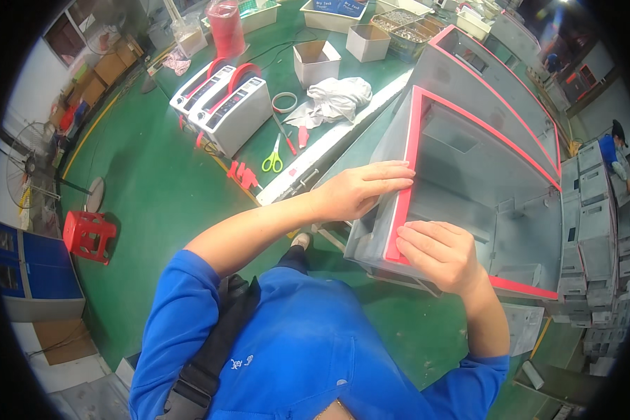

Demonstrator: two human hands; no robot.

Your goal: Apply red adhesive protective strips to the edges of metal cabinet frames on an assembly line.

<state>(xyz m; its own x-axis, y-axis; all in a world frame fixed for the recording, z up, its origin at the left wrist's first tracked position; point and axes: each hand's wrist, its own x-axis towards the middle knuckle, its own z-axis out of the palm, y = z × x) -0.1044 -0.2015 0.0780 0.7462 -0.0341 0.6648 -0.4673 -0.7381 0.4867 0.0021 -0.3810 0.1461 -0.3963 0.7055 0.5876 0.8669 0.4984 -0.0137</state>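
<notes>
A large grey metal cabinet shell (455, 185) lies with its open face up in front of me, on the right. Red tape (414, 136) runs along its rim. My left hand (360, 189) is at the rim's near left side, with its fingers held together on the tape and the thumb lower, against the outer wall. Closer to the near left corner, my right hand (442, 255) bends over the rim. Its fingertips press the tape there, and its thumb is hidden.
Left of the cabinet, two white tape dispensers (234, 112) stand on a green surface near green-handled scissors (273, 161) and a grey cloth (332, 98). A second red-edged cabinet (493, 77) lies beyond. A red stool (89, 234) and a fan (31, 164) stand far left. Grey cabinets (595, 210) are stacked right.
</notes>
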